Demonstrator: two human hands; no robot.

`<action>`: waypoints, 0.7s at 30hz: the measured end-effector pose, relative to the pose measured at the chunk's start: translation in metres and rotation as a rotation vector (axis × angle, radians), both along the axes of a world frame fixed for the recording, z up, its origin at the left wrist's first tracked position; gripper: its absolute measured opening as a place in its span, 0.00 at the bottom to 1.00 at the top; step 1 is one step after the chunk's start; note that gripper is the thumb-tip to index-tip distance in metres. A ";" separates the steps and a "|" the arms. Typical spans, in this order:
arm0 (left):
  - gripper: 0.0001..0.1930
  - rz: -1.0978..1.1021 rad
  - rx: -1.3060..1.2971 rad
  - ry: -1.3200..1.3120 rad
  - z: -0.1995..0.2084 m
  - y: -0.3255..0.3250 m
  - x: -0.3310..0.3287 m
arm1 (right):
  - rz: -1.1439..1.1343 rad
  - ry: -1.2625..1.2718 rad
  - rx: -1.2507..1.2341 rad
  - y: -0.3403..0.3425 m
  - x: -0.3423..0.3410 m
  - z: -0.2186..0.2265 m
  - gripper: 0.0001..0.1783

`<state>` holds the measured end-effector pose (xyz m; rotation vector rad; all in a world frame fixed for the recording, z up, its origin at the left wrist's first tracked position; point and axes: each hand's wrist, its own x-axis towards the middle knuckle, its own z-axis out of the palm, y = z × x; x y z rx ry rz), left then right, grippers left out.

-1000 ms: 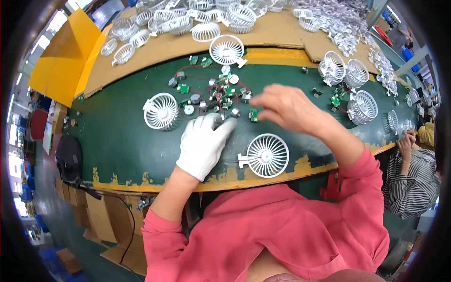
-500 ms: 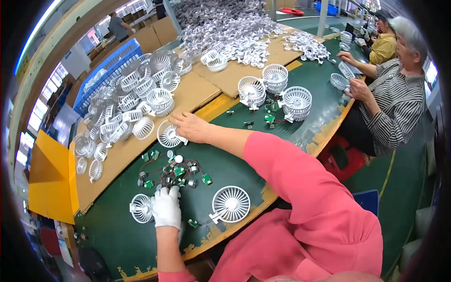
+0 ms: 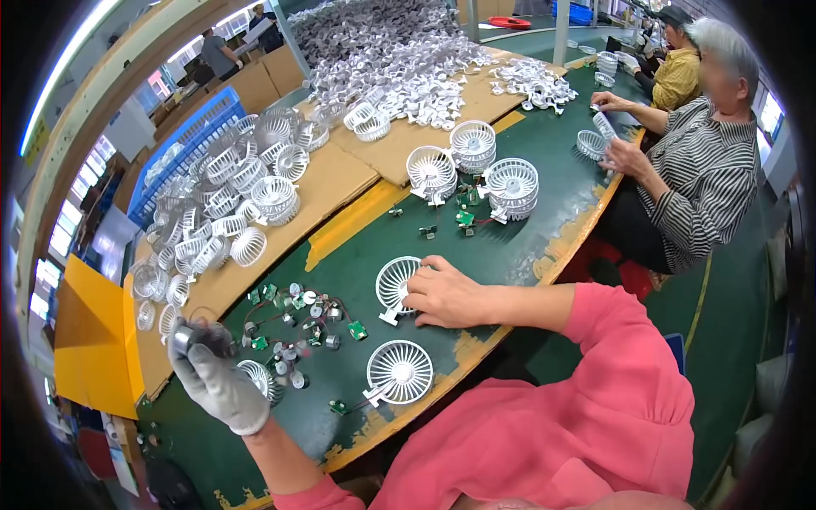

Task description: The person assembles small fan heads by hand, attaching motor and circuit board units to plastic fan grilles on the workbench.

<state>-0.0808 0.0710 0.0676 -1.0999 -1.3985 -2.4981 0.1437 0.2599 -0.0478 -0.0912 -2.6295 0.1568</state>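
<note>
Right hand (image 3: 449, 297): since the earlier frame it has come nearer, and the white cover (image 3: 391, 282) has moved with it; bent fingers touch the cover's right rim, but I cannot tell if they grip.
Left hand (image 3: 218, 388): gloved, it has lifted from the parts and moved left; thumb and fingers close around a grey round part (image 3: 183, 338), blurred.
White cover: on the green table (image 3: 340, 265), right of the loose parts; I see no wire on it.
Near cover (image 3: 401, 372): seems further along, a wire joining it to a small board (image 3: 338, 408).
Left to do, I judge: the loose motors (image 3: 332, 342) and green boards (image 3: 357, 330), plus the far heap of covers (image 3: 276, 197).
</note>
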 end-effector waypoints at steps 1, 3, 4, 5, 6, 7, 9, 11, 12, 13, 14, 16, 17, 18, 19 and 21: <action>0.16 -0.002 0.002 0.004 -0.003 -0.005 0.000 | -0.014 0.043 0.034 -0.003 0.006 0.002 0.13; 0.17 -0.127 -0.435 0.113 -0.014 -0.015 -0.001 | -0.031 0.090 0.069 -0.003 0.014 0.000 0.12; 0.18 -0.105 -0.488 0.076 -0.020 -0.017 0.004 | -0.037 0.075 0.106 -0.001 0.016 -0.006 0.12; 0.18 -0.105 -0.487 0.081 -0.025 -0.021 0.004 | -0.043 0.060 0.143 -0.001 0.017 -0.008 0.12; 0.19 0.001 -0.451 0.176 -0.030 -0.026 0.004 | -0.042 0.061 0.141 -0.002 0.018 -0.007 0.12; 0.19 0.107 -0.414 0.271 -0.031 -0.028 0.004 | -0.004 0.043 0.051 -0.004 0.018 -0.006 0.10; 0.21 0.210 -0.418 0.365 -0.030 -0.033 0.009 | 0.040 0.025 -0.040 -0.015 0.019 0.006 0.07; 0.17 0.277 -0.284 0.438 -0.033 -0.035 0.014 | 0.191 0.150 -0.066 -0.038 0.017 0.030 0.06; 0.17 0.211 -0.255 0.373 -0.036 -0.038 0.017 | 0.252 0.168 -0.062 -0.051 0.017 0.039 0.06; 0.17 0.210 -0.256 0.374 -0.037 -0.041 0.022 | 0.310 0.186 -0.057 -0.063 0.017 0.046 0.06; 0.16 0.050 -0.179 0.196 -0.035 -0.045 0.027 | 0.325 0.169 -0.077 -0.075 0.017 0.049 0.06; 0.14 0.022 -0.093 -0.109 -0.025 -0.038 0.053 | 0.366 0.189 -0.123 -0.092 0.013 0.042 0.08; 0.14 0.019 -0.093 -0.109 -0.023 -0.042 0.056 | 0.365 0.181 -0.102 -0.095 0.011 0.030 0.08; 0.15 -0.057 -0.199 -0.158 -0.023 -0.051 0.057 | 0.368 0.180 -0.102 -0.098 0.010 0.025 0.08; 0.16 -0.133 -0.304 -0.206 -0.025 -0.059 0.059 | 0.351 0.121 -0.110 -0.100 0.009 0.021 0.09; 0.20 -0.049 -0.379 -0.163 -0.034 -0.066 0.064 | 0.337 0.060 -0.118 -0.100 0.008 0.018 0.10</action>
